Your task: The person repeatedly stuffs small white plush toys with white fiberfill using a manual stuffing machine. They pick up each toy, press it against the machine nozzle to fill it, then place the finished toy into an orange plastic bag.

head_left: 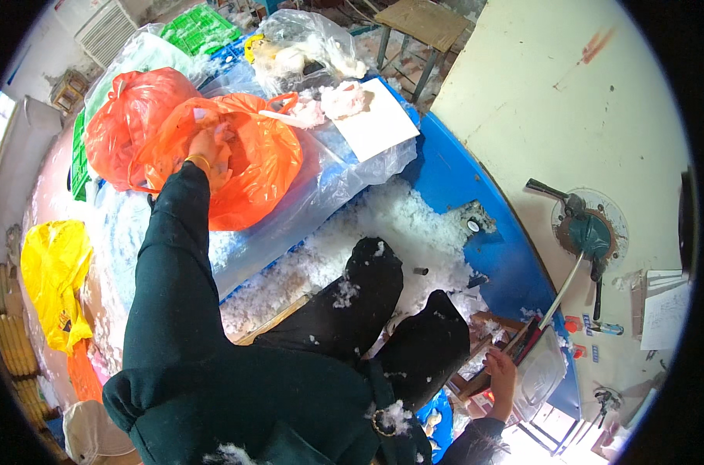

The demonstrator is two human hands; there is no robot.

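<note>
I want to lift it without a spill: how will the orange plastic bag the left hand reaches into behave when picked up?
The orange bag looks thin and crumpled, so probably floppy, sagging around the left hand. With white fluff strewn about, its contents are likely light. Its mouth gapes open, so tipping it may spill.

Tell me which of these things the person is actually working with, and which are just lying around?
In use:
- left hand, reaching into the orange plastic bag
- right hand, resting on the edge of a clear plastic tray
- white fluffy stuffing, spread across the floor by the legs

Lying about:
- yellow bag
- green crate
- white sheet
- wooden stool
</note>
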